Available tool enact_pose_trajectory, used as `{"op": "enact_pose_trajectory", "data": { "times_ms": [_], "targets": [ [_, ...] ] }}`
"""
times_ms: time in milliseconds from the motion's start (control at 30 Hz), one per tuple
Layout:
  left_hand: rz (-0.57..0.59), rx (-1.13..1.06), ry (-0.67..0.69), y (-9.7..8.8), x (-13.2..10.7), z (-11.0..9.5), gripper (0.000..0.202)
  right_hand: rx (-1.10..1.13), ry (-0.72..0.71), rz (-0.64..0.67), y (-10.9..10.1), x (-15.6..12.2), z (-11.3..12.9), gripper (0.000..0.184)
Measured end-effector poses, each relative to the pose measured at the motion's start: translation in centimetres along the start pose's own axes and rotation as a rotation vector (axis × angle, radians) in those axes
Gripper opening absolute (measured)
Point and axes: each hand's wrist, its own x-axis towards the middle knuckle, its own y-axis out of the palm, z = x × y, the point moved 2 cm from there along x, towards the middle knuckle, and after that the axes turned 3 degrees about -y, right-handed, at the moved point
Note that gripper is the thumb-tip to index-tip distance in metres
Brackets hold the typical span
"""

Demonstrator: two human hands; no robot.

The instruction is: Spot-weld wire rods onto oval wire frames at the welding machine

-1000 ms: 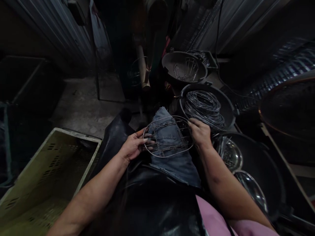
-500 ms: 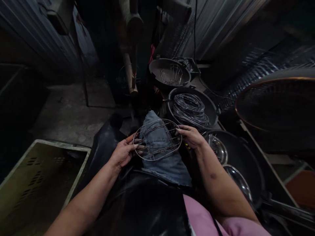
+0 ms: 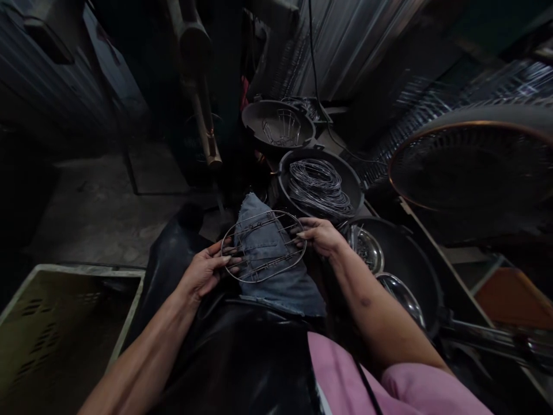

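Note:
An oval wire rack (image 3: 264, 279) with thin cross wires is held over my lap between both hands. My left hand (image 3: 208, 268) is closed on its left edge, thumb on top and fingers beneath. On the opposite edge, my right hand (image 3: 320, 235) pinches the rim near its upper right. Below the rack a piece of blue denim cloth (image 3: 283, 297) lies across my black apron (image 3: 242, 351). Some fingertips of both hands are partly hidden by the wire and shadow.
A coil of wire (image 3: 318, 185) sits in a dark pan right of centre. Behind it, another pan (image 3: 253, 124) holds a wire frame (image 3: 281, 129). Metal bowls (image 3: 401, 297) lie in a pan at right. A yellowish crate (image 3: 133, 294) stands left; a machine arm (image 3: 205, 127) hangs ahead.
The camera view has turned slightly right, so the surroundings sit further left. Both hands keep their hold on the wire rack, which stays nearly the same over the denim.

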Motion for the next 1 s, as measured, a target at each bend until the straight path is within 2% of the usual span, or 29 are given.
{"op": "enact_pose_trajectory", "data": {
  "times_ms": [167,300,500,633,767,1000],
  "targets": [
    [0.004,0.026,0.027,0.0,0.2,-0.3,0.05,0.015,0.081,0.078,-0.5,1.0,-0.7,0.036],
    [-0.017,0.02,0.032,0.1,0.2,-0.2,0.048,0.018,0.095,0.07,-0.5,1.1,-0.9,0.038],
    [-0.039,0.013,0.073,-0.1,-0.5,-0.2,0.047,0.073,-0.059,0.065,0.5,-0.1,-0.9,0.041],
    [-0.008,0.014,0.031,-0.1,-0.8,-0.7,0.048,0.1,-0.05,0.083,0.4,-0.7,-1.3,0.031],
    [-0.061,-0.023,-0.015,0.7,0.6,-1.4,0.026,0.105,-0.019,0.078,0.6,-0.6,-1.5,0.015],
    [-0.137,-0.045,0.011,1.9,3.2,-1.7,0.018,0.133,-0.097,-0.04,1.4,0.0,-2.0,0.016]
  ]
}}
